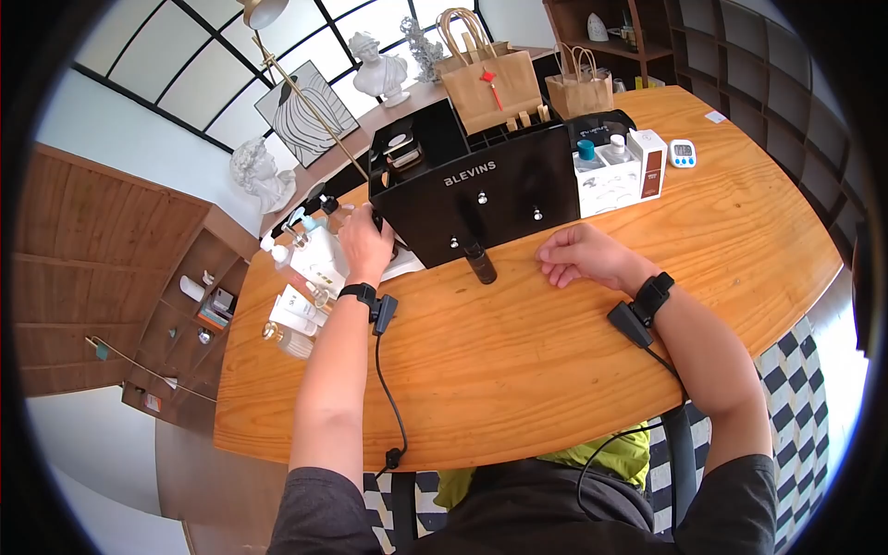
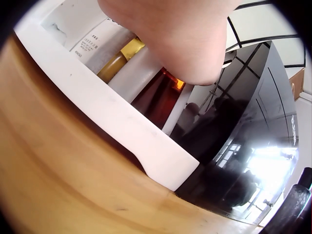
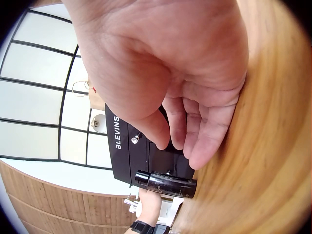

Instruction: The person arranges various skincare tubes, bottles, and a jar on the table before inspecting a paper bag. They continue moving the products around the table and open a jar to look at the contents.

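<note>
My left hand reaches over the white tray of bottles, left of the black box. A small black item shows beside its fingers; whether they grip it I cannot tell, as the left wrist view shows only the heel of the hand. My right hand rests on the table with loosely curled fingers, holding nothing. Between the hands, a small dark bottle stands upright in front of the box; it also shows in the right wrist view as a black bottle.
Pump bottles, white tubes and a clear bottle crowd the left edge. Right of the box are a white holder, a brown-and-white carton and a timer. Paper bags stand behind. Cables hang from both wrists.
</note>
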`<state>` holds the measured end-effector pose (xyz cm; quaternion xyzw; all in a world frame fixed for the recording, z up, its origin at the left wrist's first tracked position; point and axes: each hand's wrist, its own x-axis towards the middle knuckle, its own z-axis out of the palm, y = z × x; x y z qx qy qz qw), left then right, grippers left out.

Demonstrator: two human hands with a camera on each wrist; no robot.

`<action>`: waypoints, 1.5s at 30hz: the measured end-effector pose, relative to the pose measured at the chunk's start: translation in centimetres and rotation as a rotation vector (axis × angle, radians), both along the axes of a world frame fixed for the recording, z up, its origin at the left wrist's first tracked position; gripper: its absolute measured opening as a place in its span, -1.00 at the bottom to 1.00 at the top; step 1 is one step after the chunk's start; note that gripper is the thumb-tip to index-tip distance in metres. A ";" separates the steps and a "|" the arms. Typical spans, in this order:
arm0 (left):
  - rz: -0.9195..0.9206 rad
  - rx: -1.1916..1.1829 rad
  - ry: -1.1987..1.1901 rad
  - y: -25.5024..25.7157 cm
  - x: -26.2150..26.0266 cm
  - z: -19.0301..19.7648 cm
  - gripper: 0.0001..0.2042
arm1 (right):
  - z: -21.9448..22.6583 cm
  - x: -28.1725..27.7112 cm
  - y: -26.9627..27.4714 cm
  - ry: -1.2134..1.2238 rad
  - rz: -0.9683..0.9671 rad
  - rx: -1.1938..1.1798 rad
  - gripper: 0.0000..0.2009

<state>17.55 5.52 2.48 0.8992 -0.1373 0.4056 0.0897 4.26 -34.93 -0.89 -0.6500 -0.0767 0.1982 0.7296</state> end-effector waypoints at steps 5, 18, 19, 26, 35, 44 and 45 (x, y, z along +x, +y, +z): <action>-0.006 -0.039 -0.022 -0.3 -0.3 0.2 -0.77 | -0.2 0.2 0.0 -0.006 0.007 -0.005 -0.81; -0.056 -0.139 -0.021 -0.5 -1.2 0.8 -0.75 | -0.1 0.0 0.1 -0.006 0.010 -0.026 -0.82; -0.056 -0.139 -0.019 -0.4 -1.1 0.8 -0.75 | -0.1 0.0 0.1 -0.008 0.012 -0.023 -0.82; -0.012 -0.072 -0.131 0.5 -0.7 2.1 -0.74 | 0.0 0.0 0.1 -0.009 0.003 -0.045 -0.81; -0.125 -0.085 -0.154 1.6 -4.6 3.9 -0.83 | 0.3 -0.3 0.2 -0.002 -0.001 -0.035 -0.82; -0.317 -0.070 -0.108 0.8 -11.1 3.2 -0.86 | 0.2 -0.3 0.1 -0.021 -0.004 -0.027 -0.77; -0.336 -0.084 -0.067 0.4 -11.8 3.0 -0.86 | 0.2 -0.3 0.1 -0.019 -0.006 -0.029 -0.77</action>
